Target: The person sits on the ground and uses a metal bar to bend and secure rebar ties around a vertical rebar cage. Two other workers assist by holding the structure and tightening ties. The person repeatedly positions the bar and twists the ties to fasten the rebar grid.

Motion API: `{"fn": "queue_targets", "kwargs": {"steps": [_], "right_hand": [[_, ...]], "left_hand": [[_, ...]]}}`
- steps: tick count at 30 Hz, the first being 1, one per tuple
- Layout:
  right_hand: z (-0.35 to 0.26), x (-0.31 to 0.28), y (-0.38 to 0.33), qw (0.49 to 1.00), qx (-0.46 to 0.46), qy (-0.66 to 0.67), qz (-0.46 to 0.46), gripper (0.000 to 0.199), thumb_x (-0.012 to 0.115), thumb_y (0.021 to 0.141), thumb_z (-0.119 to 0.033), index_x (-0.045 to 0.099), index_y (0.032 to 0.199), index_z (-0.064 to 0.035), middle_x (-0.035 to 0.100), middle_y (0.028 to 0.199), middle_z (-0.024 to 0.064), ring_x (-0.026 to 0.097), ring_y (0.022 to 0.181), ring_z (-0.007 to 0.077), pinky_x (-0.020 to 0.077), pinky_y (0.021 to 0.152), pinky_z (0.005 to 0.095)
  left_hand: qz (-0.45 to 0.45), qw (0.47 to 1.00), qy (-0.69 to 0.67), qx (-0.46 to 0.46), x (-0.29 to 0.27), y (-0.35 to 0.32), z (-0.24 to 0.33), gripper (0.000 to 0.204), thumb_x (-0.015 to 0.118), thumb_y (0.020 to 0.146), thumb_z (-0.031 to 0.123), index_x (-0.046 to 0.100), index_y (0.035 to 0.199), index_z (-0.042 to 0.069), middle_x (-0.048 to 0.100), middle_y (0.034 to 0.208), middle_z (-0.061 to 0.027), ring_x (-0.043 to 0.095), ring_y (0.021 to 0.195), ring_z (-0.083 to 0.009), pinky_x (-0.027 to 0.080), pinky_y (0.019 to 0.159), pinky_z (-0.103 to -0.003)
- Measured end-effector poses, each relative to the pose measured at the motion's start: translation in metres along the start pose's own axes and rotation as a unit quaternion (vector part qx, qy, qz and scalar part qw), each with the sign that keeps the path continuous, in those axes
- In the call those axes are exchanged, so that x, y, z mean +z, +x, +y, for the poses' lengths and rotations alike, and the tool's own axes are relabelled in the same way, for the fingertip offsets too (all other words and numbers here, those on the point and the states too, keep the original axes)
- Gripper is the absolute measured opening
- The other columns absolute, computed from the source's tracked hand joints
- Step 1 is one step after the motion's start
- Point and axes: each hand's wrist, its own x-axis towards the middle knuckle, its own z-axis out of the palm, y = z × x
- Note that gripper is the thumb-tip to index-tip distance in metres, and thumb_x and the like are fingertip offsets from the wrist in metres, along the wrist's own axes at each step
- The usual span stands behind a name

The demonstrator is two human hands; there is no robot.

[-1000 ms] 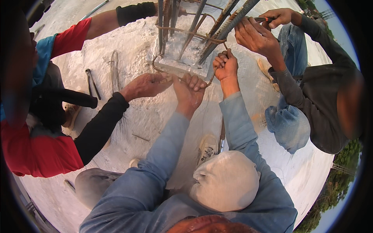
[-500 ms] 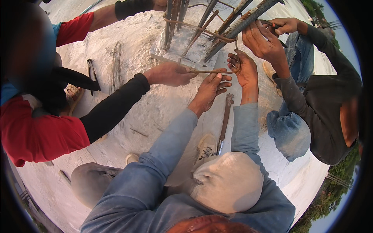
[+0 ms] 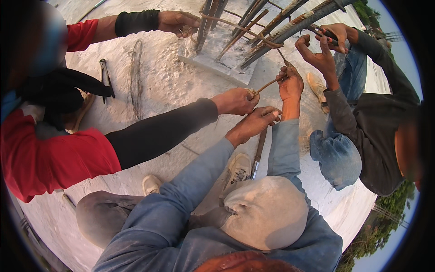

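A thin rusty steel rod (image 3: 267,85), bent at a corner, reaches down from the upright rebar bars (image 3: 290,29). My right hand (image 3: 291,86) grips its bend, fingers curled round it. Just below and to the left, my left hand (image 3: 254,125) is closed, thumb pressed to the fingers; what they hold, if anything, is hidden. The rod's other end is in the hand (image 3: 236,100) of a co-worker in red sleeves at the left. That person's other hand (image 3: 179,22) is beside the bars. At the right, another co-worker's hand (image 3: 337,36) holds pliers with dark and orange handles (image 3: 327,37).
Pincers (image 3: 107,79) and a bundle of thin wire (image 3: 134,81) lie on the pale, rough concrete at the left. A long metal tool (image 3: 260,152) lies between my knees, partly hidden. The bars rise from a raised pale base (image 3: 217,68).
The rod has swung, its held end coming nearer to me and rightward with the red-sleeved co-worker's hand. My left hand has dropped away from it. The right co-worker's near hand has come off the bars.
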Motion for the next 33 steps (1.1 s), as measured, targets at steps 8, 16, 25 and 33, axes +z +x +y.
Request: {"fn": "queue_targets", "kwargs": {"steps": [8,16,25,33], "right_hand": [[0.004,-0.002,-0.008,0.996,0.011,0.072,-0.045,0.031,0.046,0.106,-0.005,0.056,0.133,0.0050,0.064,0.090,0.0084,0.061,0.076,0.0184,0.0527,0.074,0.0379],[-0.002,0.000,-0.013,0.995,0.001,0.088,-0.054,0.036,0.043,0.104,-0.002,0.053,0.137,0.0092,0.062,0.088,0.0080,0.061,0.076,0.0190,0.0533,0.073,0.0391],[-0.005,0.005,-0.017,0.995,-0.005,0.084,-0.057,0.035,0.044,0.103,-0.001,0.054,0.135,0.0070,0.061,0.087,0.0062,0.059,0.077,0.0186,0.0504,0.075,0.0384],[-0.007,0.018,-0.032,0.993,-0.004,0.118,-0.030,0.028,0.042,0.104,-0.001,0.055,0.129,0.0053,0.058,0.087,0.0065,0.056,0.075,0.0186,0.0495,0.076,0.0383]], "left_hand": [[0.053,0.991,0.102,-0.074,-0.062,-0.022,-0.011,0.045,0.046,0.112,0.036,0.056,0.144,0.006,0.067,0.122,-0.0072,0.062,0.117,-0.0159,0.049,0.099,-0.031],[-0.059,0.396,0.869,0.292,-0.156,-0.033,0.023,0.026,0.051,0.103,0.022,0.063,0.119,0.006,0.066,0.099,-0.0041,0.064,0.091,-0.0156,0.050,0.080,-0.031],[-0.091,0.078,0.970,0.212,-0.067,0.035,-0.006,0.015,0.061,0.090,0.008,0.075,0.086,0.007,0.064,0.072,-0.0019,0.062,0.065,-0.0168,0.047,0.058,-0.031],[0.096,0.302,0.884,0.343,-0.053,0.098,0.008,0.009,0.065,0.090,0.012,0.073,0.086,0.008,0.066,0.085,-0.0011,0.065,0.088,-0.0158,0.051,0.071,-0.027]]}}
